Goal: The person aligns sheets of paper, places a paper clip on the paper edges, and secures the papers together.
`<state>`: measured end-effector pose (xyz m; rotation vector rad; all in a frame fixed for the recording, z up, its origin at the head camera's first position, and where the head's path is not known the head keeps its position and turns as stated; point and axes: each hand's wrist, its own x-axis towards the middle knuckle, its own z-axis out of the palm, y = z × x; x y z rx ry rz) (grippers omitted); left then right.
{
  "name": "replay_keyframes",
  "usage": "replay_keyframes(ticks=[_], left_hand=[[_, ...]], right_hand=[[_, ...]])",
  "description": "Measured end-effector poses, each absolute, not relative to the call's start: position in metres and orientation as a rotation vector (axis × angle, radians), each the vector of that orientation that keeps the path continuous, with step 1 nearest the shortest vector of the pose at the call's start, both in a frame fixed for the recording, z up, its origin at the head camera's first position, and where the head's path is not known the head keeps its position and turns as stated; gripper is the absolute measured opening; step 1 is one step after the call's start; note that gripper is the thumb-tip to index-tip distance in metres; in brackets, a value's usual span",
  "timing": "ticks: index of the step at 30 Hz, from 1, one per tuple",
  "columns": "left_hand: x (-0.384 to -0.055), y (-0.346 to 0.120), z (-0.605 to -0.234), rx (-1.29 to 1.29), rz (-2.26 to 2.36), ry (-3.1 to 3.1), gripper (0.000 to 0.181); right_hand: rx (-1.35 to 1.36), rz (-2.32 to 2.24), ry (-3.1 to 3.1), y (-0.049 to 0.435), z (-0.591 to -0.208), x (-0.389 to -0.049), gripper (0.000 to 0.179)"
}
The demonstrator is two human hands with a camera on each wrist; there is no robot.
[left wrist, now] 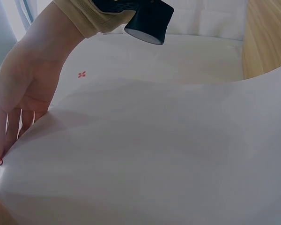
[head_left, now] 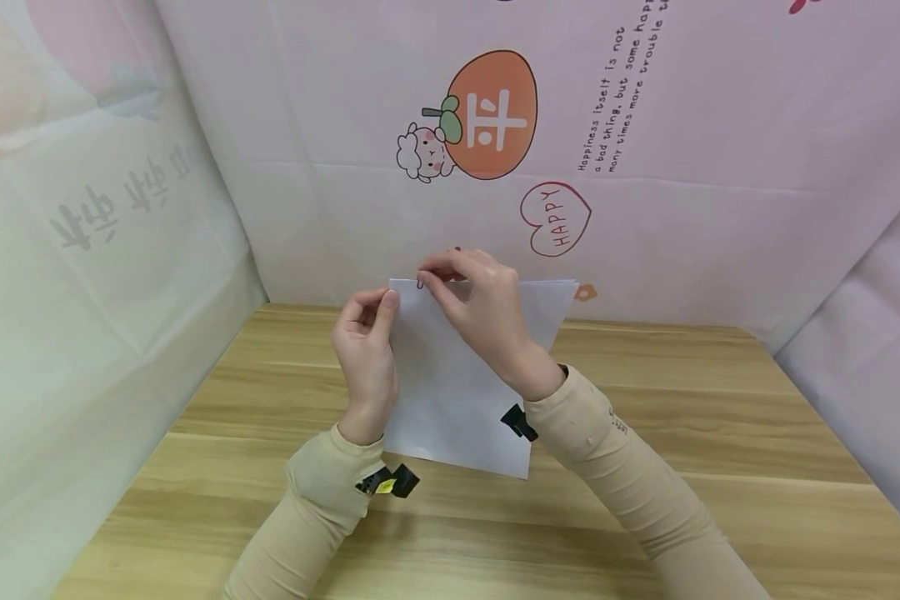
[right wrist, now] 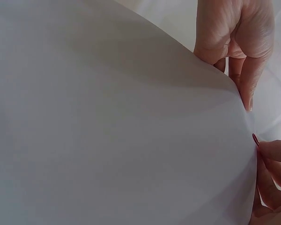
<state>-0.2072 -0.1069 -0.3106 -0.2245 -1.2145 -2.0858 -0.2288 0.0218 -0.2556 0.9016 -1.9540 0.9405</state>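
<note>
White paper sheets (head_left: 457,392) are held up over the table, their top edges together. My left hand (head_left: 367,342) pinches them at the upper left corner, thumb in front. My right hand (head_left: 487,308) reaches across the front of the paper and pinches a small red paper clip (right wrist: 255,138) between thumb and fingertips. The clip sits at the top edge, a short way right of the left thumb, with one loop showing on the sheet's face. In the right wrist view the left hand (right wrist: 236,42) grips the same edge just above the clip.
Below the paper lies a wood-grain table (head_left: 270,467). A white printed cloth (head_left: 345,100) hangs behind it, with more cloth at both sides. Each sleeve carries a black wrist camera, the left one (head_left: 401,481) close to the paper's lower edge.
</note>
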Motion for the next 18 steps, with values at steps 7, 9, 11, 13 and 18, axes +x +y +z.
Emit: replay_keyframes(ticks=[7,9,11,13,18], left_hand=[[-0.2071,-0.1062,-0.3104,-0.222,-2.089,-1.205,0.011],[-0.207,-0.1064,-0.31,-0.223,-2.086,-1.207,0.008],[-0.2067,-0.1065,-0.3098,-0.222,-2.082,-1.212,0.006],[-0.2065,-0.1066,-0.3096,-0.223,-2.08,-1.213,0.005],[-0.2064,-0.1062,-0.31,-0.225,-2.083,-1.21,0.004]], right_hand=[[0.903,0.956,-1.948,0.0225,-0.2563,-0.2272,0.008],[0.903,0.952,-1.946,0.0226,-0.2565,-0.2269,0.007],[0.904,0.946,-1.946,0.0226,-0.2565,-0.2265,0.007],[0.905,0.938,-1.947,0.0227,-0.2566,-0.2261,0.008],[0.907,0.923,-1.949,0.0233,-0.2574,-0.226,0.008]])
